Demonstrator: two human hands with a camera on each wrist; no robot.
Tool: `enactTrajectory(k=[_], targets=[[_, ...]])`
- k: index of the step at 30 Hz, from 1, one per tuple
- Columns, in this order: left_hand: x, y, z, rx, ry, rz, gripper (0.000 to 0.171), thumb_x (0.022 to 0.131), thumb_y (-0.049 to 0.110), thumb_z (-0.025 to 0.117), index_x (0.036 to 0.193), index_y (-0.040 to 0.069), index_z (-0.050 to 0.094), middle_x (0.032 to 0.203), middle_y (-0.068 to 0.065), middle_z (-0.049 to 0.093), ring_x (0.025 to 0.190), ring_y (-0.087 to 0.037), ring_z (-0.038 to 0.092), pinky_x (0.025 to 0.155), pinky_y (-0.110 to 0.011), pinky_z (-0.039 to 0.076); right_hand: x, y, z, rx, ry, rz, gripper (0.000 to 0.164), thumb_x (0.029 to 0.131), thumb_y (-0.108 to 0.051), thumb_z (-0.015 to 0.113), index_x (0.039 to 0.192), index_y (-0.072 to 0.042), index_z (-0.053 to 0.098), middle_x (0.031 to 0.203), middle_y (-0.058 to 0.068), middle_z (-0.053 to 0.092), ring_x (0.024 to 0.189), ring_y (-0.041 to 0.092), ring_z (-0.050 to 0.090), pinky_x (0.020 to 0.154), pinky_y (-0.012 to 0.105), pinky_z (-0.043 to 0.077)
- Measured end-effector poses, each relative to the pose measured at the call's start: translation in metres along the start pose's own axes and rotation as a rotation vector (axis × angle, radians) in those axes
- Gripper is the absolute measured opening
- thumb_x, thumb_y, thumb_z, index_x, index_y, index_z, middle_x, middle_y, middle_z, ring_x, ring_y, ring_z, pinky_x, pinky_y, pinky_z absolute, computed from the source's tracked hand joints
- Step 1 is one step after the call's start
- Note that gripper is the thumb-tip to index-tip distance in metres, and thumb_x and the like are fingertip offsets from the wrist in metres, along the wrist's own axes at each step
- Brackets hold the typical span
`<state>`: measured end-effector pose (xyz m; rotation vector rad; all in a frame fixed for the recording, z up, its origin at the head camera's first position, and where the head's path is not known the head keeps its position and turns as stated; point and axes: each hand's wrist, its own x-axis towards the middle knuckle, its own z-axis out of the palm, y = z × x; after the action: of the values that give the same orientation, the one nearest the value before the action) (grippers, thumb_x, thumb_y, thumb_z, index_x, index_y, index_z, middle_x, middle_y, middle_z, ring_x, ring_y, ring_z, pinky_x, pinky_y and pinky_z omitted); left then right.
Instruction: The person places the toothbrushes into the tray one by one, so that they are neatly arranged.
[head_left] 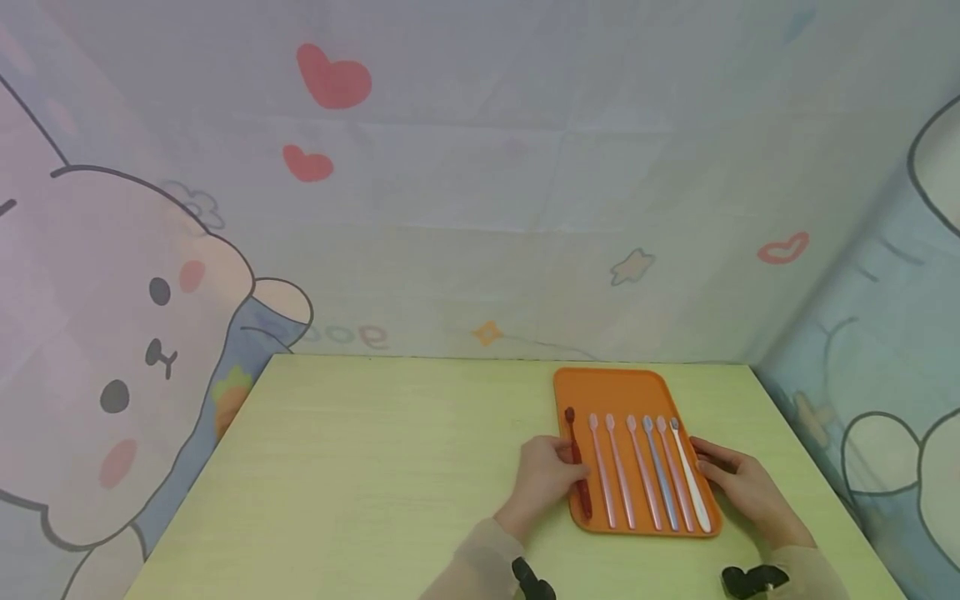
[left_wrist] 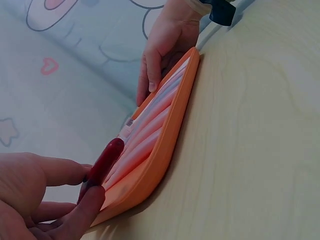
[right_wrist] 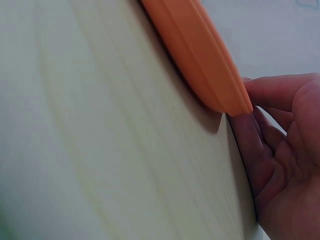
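A dark red toothbrush (head_left: pixel 576 458) lies along the left side of an orange tray (head_left: pixel 615 390). My left hand (head_left: pixel 545 475) pinches its handle between thumb and fingers, and the left wrist view shows the red handle (left_wrist: pixel 104 162) raised at its near end. Beside it in the tray lies a row of toothbrushes: several pink ones (head_left: pixel 621 475), a blue one (head_left: pixel 662 475) and, rightmost, a white one (head_left: pixel 692 479). My right hand (head_left: pixel 750 487) grips the tray's right edge; in the right wrist view its thumb and fingers lie on either side of the rim (right_wrist: pixel 235 90).
The tray rests on a pale yellow-green wooden table (head_left: pixel 360 450), near its right side. Behind the table hangs a printed cloth (head_left: pixel 465 192) with hearts and cartoon figures, which also covers both sides. Dark bands (head_left: pixel 753 581) sit at the wrists.
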<state>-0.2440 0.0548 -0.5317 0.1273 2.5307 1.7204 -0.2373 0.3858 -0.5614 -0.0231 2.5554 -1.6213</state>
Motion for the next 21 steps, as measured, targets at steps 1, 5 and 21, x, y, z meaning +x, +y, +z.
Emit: enactTrajectory(k=[1,5,21], targets=[[0.0006,0.0013,0.0007,0.023,0.001,0.006,0.029,0.076,0.011,0.085,0.098,-0.003,0.073,0.071,0.003,0.059,0.059,-0.008,0.052,0.048,-0.022,0.046,0.0000,-0.0001,0.0000,0.010,-0.002,0.000,0.060,0.102,-0.031,0.058,0.150,0.000,0.040,0.146,0.028,0.045,0.102,-0.015,0.052,0.085,0.021,0.055],[0.0020,0.0055,0.0038,0.103,0.004,0.027,0.021,0.075,0.010,0.084,0.068,0.006,0.064,0.054,0.006,0.046,0.046,-0.008,0.042,0.039,-0.023,0.033,0.0001,0.0005,0.0000,0.018,0.000,-0.006,0.061,0.102,-0.031,0.059,0.150,0.001,0.040,0.145,0.029,0.045,0.101,-0.014,0.054,0.084,0.022,0.056],[-0.0044,0.0094,0.0104,0.463,0.007,0.131,0.019,0.078,0.006,0.078,0.067,0.011,0.064,0.070,0.004,0.048,0.065,-0.011,0.043,0.053,-0.022,0.039,0.0003,0.0018,-0.0006,-0.014,0.006,-0.012,0.061,0.101,-0.034,0.059,0.149,0.001,0.042,0.145,0.028,0.047,0.101,-0.014,0.053,0.086,0.022,0.055]])
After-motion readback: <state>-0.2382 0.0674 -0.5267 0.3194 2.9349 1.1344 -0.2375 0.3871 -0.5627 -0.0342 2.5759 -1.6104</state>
